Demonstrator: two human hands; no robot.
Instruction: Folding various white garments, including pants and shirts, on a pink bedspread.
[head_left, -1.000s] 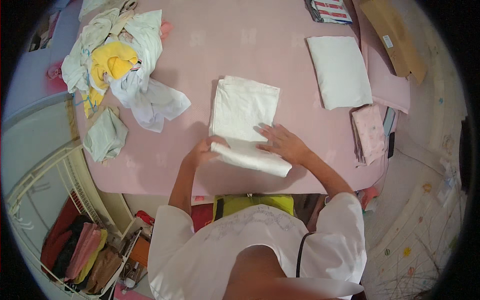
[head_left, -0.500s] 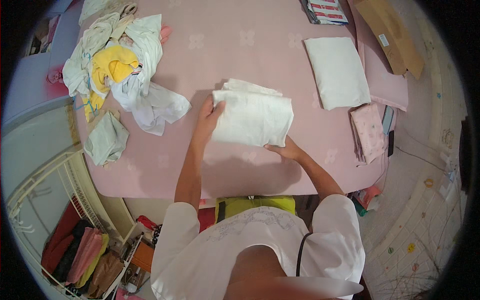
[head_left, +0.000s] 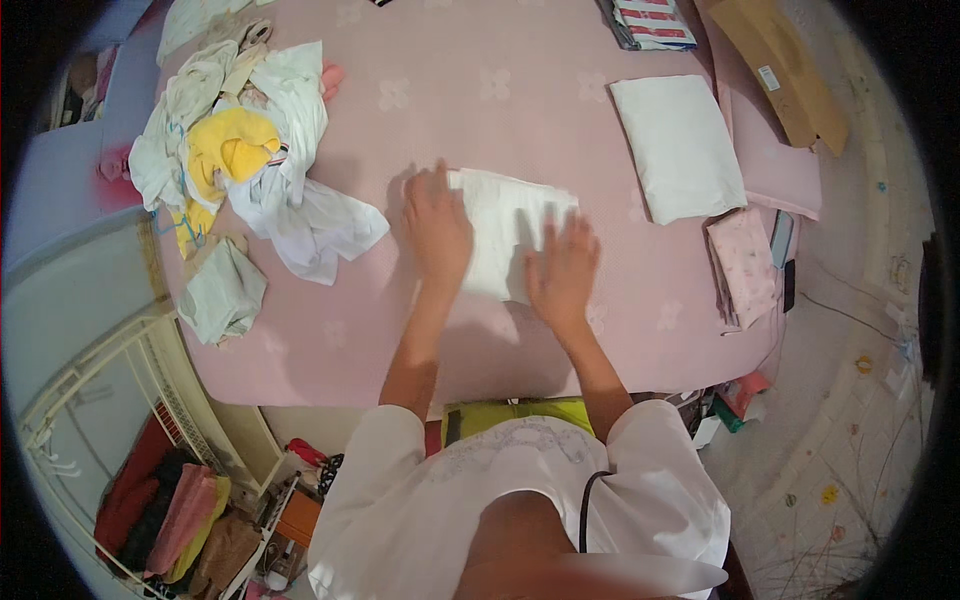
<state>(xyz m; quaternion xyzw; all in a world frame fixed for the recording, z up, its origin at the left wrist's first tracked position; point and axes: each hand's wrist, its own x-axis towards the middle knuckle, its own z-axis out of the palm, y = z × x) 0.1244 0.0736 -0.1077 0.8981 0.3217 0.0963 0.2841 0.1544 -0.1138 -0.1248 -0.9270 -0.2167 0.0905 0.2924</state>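
A folded white cloth (head_left: 497, 235) lies on the pink bedsheet (head_left: 480, 345) in front of me. Over its left edge is my left hand (head_left: 438, 230), palm down with the fingers stretched forward. My right hand (head_left: 565, 265), a little blurred, hovers over or rests on the right side of the cloth, fingers spread. Neither hand grips anything. Whether the palms press on the cloth cannot be told from here.
A heap of white and yellow clothes (head_left: 235, 150) lies at the left, with a pale crumpled cloth (head_left: 222, 290) nearer me. At the right are a flat white folded piece (head_left: 678, 148), a folded pink cloth (head_left: 742, 268) and a cardboard box (head_left: 780, 75). A white rack (head_left: 105, 375) stands lower left.
The folded white cloth, held up between both hands before, now lies on the bed. Both hands have let go and moved on top of it, fingers extended.
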